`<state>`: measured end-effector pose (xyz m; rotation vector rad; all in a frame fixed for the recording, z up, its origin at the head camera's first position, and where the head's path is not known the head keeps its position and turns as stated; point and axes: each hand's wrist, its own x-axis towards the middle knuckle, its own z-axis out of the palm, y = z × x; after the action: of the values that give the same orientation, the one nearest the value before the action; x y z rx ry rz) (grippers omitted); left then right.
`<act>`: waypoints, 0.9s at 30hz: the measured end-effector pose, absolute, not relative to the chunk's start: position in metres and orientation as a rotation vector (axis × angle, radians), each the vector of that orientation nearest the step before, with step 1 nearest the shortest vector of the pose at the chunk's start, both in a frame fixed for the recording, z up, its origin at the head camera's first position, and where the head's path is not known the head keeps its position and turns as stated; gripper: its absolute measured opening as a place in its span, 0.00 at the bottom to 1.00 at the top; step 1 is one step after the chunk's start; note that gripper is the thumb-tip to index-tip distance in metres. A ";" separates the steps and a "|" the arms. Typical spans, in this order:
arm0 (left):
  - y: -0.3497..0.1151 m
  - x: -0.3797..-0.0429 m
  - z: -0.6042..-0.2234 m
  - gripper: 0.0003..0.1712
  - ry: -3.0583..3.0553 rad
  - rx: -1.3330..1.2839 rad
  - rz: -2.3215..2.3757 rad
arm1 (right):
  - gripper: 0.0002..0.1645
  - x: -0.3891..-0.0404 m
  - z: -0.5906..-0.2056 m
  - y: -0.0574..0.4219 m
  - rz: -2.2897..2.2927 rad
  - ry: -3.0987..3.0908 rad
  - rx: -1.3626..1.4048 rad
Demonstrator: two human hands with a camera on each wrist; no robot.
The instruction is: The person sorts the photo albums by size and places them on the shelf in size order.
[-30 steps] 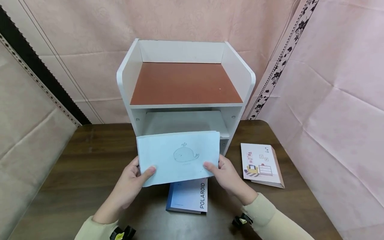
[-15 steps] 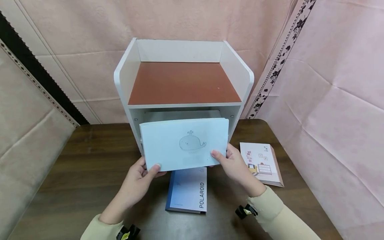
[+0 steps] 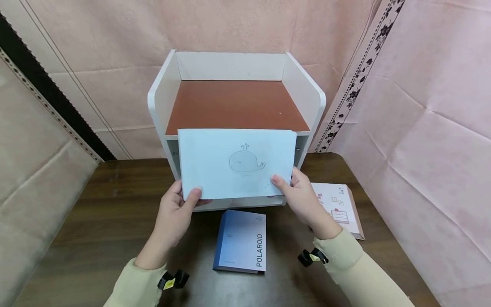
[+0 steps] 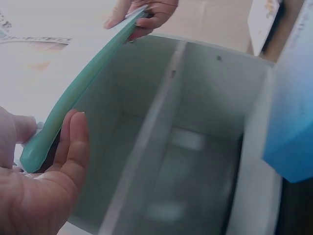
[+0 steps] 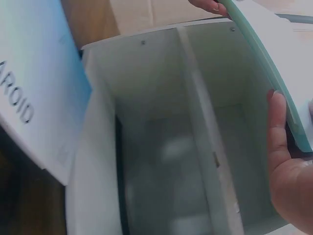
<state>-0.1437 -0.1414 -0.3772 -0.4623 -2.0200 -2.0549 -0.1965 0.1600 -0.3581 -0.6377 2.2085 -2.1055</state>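
Note:
A light blue notebook (image 3: 207, 164) with a small whale drawing on its cover is held upright in front of a white shelf unit (image 3: 230, 65). My left hand (image 3: 170, 217) grips its lower left corner, thumb on the cover and fingers behind. At the lower right corner my right hand (image 3: 307, 207) holds it the same way. The notebook hides most of the shelf's lower compartments in the head view. Both wrist views show its green edge (image 4: 80, 90) bowed slightly above the compartments, which a white shelf board (image 5: 203, 98) divides.
A blue-white book (image 3: 241, 245) marked POLAROID lies on the dark wooden table (image 3: 96, 238) before the shelf. To the right lies a white book (image 3: 341, 207), partly covered by my right hand and forearm. The unit's top has a brown surface (image 3: 234, 104). Pink cloth (image 3: 230, 25) hangs behind.
Both hands have raised the notebook and moved it slightly right, from the table's front area to the front of the shelf's compartments. The POLAROID book is now fully uncovered.

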 end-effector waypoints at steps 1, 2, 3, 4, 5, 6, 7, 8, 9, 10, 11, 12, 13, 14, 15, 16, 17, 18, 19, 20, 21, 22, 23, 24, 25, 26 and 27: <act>-0.141 -0.145 -0.374 0.20 -2.014 -0.455 -2.046 | 0.24 -0.197 -0.355 0.159 -2.112 2.208 -0.637; -0.140 -0.146 -0.371 0.20 -2.004 -0.448 -2.044 | 0.25 -0.198 -0.352 0.159 -2.115 2.212 -0.639; -0.139 -0.147 -0.368 0.20 -2.006 -0.441 -2.031 | 0.25 -0.198 -0.349 0.159 -2.123 2.210 -0.638; -0.138 -0.149 -0.365 0.20 -2.005 -0.437 -2.025 | 0.25 -0.199 -0.346 0.159 -2.126 2.210 -0.638; -0.138 -0.150 -0.362 0.20 -2.005 -0.433 -2.019 | 0.26 -0.200 -0.343 0.159 -2.127 2.213 -0.643; -0.137 -0.151 -0.359 0.20 -2.005 -0.427 -2.015 | 0.26 -0.201 -0.341 0.158 -2.128 2.216 -0.646; -0.137 -0.152 -0.357 0.20 -2.009 -0.422 -2.008 | 0.26 -0.202 -0.339 0.158 -2.129 2.221 -0.650; -0.136 -0.153 -0.354 0.21 -2.009 -0.416 -2.005 | 0.26 -0.203 -0.337 0.158 -2.132 2.223 -0.657; -0.136 -0.154 -0.352 0.21 -2.011 -0.412 -2.001 | 0.26 -0.204 -0.335 0.157 -2.137 2.220 -0.661; -0.135 -0.155 -0.350 0.21 -2.011 -0.410 -1.999 | 0.26 -0.205 -0.333 0.157 -2.141 2.221 -0.669; -0.135 -0.156 -0.348 0.21 -2.010 -0.412 -1.998 | 0.25 -0.206 -0.331 0.157 -2.148 2.223 -0.672; -0.135 -0.157 -0.345 0.21 -2.014 -0.415 -1.992 | 0.25 -0.207 -0.329 0.156 -2.156 2.224 -0.677; -0.135 -0.158 -0.342 0.22 -2.021 -0.423 -1.985 | 0.25 -0.208 -0.327 0.156 -2.165 2.222 -0.681; -0.135 -0.159 -0.340 0.22 -2.027 -0.433 -1.978 | 0.26 -0.209 -0.326 0.156 -2.173 2.221 -0.685; -0.135 -0.160 -0.337 0.22 -2.038 -0.444 -1.967 | 0.25 -0.210 -0.324 0.155 -2.180 2.221 -0.687; -0.135 -0.161 -0.334 0.22 -2.048 -0.459 -1.953 | 0.26 -0.211 -0.322 0.155 -2.188 2.221 -0.687; -0.136 -0.163 -0.331 0.22 -2.052 -0.477 -1.948 | 0.26 -0.212 -0.320 0.154 -2.195 2.221 -0.687; -0.136 -0.164 -0.328 0.23 -2.058 -0.496 -1.938 | 0.26 -0.213 -0.318 0.153 -2.201 2.223 -0.691; -0.137 -0.164 -0.326 0.23 -2.063 -0.512 -1.931 | 0.26 -0.213 -0.316 0.152 -2.207 2.226 -0.690; -0.137 -0.165 -0.323 0.23 -2.064 -0.527 -1.928 | 0.26 -0.214 -0.314 0.152 -2.212 2.231 -0.691; -0.138 -0.166 -0.321 0.23 -2.067 -0.541 -1.929 | 0.26 -0.215 -0.312 0.151 -2.223 2.230 -0.690; -0.138 -0.167 -0.319 0.23 -2.068 -0.554 -1.935 | 0.27 -0.216 -0.310 0.150 -2.235 2.229 -0.689; -0.139 -0.168 -0.317 0.23 -2.067 -0.562 -1.948 | 0.27 -0.216 -0.308 0.149 -2.245 2.228 -0.688; -0.139 -0.168 -0.316 0.23 -2.076 -0.565 -1.949 | 0.27 -0.217 -0.307 0.149 -2.254 2.224 -0.683; -0.140 -0.169 -0.316 0.23 -2.081 -0.564 -1.955 | 0.27 -0.217 -0.305 0.148 -2.264 2.214 -0.678; -0.141 -0.169 -0.316 0.23 -2.085 -0.564 -1.960 | 0.27 -0.217 -0.304 0.147 -2.272 2.200 -0.674; -0.141 -0.169 -0.316 0.23 -2.090 -0.563 -1.962 | 0.27 -0.217 -0.304 0.146 -2.277 2.191 -0.666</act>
<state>-0.1686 -0.1411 -0.3155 -0.5628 -2.0899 -1.9625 -0.2173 0.1464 -0.3035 -0.6663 2.1914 -2.2773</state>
